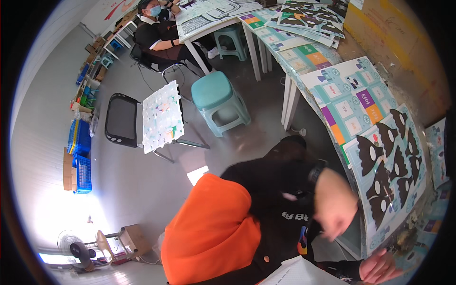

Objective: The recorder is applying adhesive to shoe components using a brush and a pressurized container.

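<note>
My left hand [335,204], with a dark watch at its wrist, hangs beside the table edge. It is smeared by motion and its fingers bend downward; I cannot make out anything in it. Low at the right, my right hand [379,268] is by the table's near end, its fingers loosely bent and apart, with nothing visible in them. Closest to both hands lies a printed sheet [359,190] bearing several black, cape-like shapes with pale ovals. A second sheet [351,107], with purple, orange and teal panels, lies just beyond it. White paper [304,273] shows at the lower edge.
Orange and black clothing [209,232] fills the lower middle. A teal stool [213,92] and a chair bearing a patterned board [162,118] stand on the floor. A masked person [159,35] sits at the far table. Stacked sheets [311,19], a large carton [399,42] and blue crates [83,173] stand around.
</note>
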`<control>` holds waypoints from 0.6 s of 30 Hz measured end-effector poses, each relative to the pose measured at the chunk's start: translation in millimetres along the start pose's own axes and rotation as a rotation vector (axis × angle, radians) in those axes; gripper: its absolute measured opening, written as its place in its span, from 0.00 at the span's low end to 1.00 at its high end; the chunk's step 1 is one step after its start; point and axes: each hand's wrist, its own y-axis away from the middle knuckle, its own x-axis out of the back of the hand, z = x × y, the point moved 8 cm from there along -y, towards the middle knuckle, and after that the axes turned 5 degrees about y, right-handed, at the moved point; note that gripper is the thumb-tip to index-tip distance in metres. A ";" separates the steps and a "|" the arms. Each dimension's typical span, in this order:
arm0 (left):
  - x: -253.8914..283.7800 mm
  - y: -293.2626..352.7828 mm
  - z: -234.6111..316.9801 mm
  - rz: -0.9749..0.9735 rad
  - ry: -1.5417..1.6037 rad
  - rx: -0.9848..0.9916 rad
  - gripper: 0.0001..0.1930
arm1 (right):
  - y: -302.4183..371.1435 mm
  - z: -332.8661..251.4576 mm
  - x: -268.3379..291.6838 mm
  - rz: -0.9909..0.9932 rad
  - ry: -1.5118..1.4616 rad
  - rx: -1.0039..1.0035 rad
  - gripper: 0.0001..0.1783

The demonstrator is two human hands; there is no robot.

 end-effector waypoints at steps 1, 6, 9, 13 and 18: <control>-20.7 5.6 44.9 -0.298 0.513 -0.107 0.15 | -16.9 7.0 -18.2 0.002 0.016 0.013 0.18; -49.2 56.8 38.6 -0.498 0.670 0.049 0.15 | -35.7 24.2 -39.7 -0.136 0.705 0.177 0.33; 21.6 94.4 -93.4 0.467 -0.458 0.628 0.13 | -32.3 24.6 -35.2 -0.033 0.766 0.127 0.29; 8.6 98.2 -121.0 0.641 -0.355 0.647 0.12 | 42.9 -38.5 80.4 0.666 1.496 -0.068 0.19; -23.9 39.2 -134.9 0.480 -0.446 0.408 0.12 | 98.2 -88.6 77.5 1.242 1.937 -0.091 0.19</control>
